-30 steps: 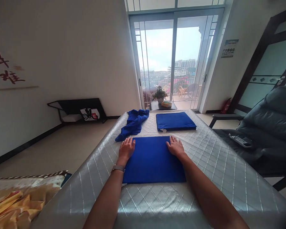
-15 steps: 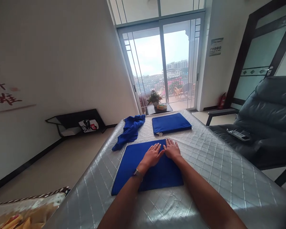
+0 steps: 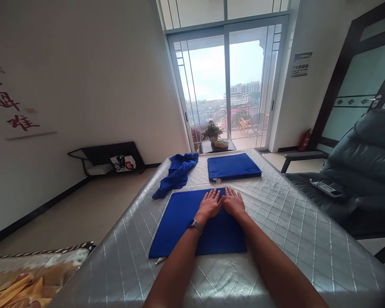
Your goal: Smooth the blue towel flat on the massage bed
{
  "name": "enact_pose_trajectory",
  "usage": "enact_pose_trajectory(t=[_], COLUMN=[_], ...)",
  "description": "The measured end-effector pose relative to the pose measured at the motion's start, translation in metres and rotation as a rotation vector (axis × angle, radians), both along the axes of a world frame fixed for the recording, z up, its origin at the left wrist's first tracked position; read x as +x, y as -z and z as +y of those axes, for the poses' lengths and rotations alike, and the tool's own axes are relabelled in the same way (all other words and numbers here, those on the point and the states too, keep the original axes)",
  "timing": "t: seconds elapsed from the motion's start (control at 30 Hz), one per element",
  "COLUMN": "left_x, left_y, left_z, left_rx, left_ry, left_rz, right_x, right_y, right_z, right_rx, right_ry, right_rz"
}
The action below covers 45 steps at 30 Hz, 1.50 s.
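A folded blue towel [image 3: 182, 224] lies flat on the silver quilted bed [image 3: 285, 231] in front of me. My left hand [image 3: 209, 204] and my right hand [image 3: 233, 201] rest side by side on the towel's far right part, palms down, fingers stretched out, holding nothing. A watch sits on my left wrist. Beyond my hands lies a second folded blue towel [image 3: 233, 166]. A crumpled blue towel [image 3: 178, 173] lies at the bed's far left.
A dark massage chair [image 3: 356, 171] with a remote stands at the right. A small table with a potted plant [image 3: 212, 131] stands before the glass balcony door. A low black shelf [image 3: 107, 156] stands by the left wall. A patterned cushion [image 3: 28, 276] lies at lower left.
My left hand slid from the towel's far left corner across to the right, ending beside my right hand. The towel's left side now sits skewed.
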<state>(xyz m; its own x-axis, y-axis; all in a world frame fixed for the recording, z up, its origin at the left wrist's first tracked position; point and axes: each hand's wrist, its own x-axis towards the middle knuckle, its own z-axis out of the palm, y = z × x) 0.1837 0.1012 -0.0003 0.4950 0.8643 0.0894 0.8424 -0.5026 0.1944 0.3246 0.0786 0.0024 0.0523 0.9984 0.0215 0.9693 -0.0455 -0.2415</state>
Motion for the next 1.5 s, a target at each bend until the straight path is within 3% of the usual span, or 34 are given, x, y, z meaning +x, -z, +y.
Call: enact_pose_trajectory(t=[0.17, 0.43, 0.53, 1.03, 1.23, 1.5], left_x=[-0.049, -0.158, -0.179, -0.183, -0.184, -0.181], left_y=[0.005, 0.009, 0.012, 0.024, 0.019, 0.015], left_z=[0.010, 0.022, 0.021, 0.017, 0.009, -0.001], left_rx=[-0.020, -0.014, 0.000, 0.099, 0.028, 0.084], left_ry=[-0.096, -0.304, -0.342, -0.351, -0.353, -0.357], left_rz=[0.056, 0.098, 0.083, -0.037, -0.015, -0.008], right_x=[-0.001, 0.000, 0.000, 0.002, 0.000, -0.006], right_y=[-0.002, -0.005, -0.005, -0.006, -0.007, -0.013], right_z=[0.000, 0.000, 0.001, 0.002, 0.001, -0.002], right_rx=[-0.006, -0.034, -0.047, -0.054, -0.052, -0.066], right_ry=[0.023, 0.022, 0.028, 0.029, 0.045, 0.058], right_rz=[0.035, 0.005, -0.015, -0.072, -0.079, -0.131])
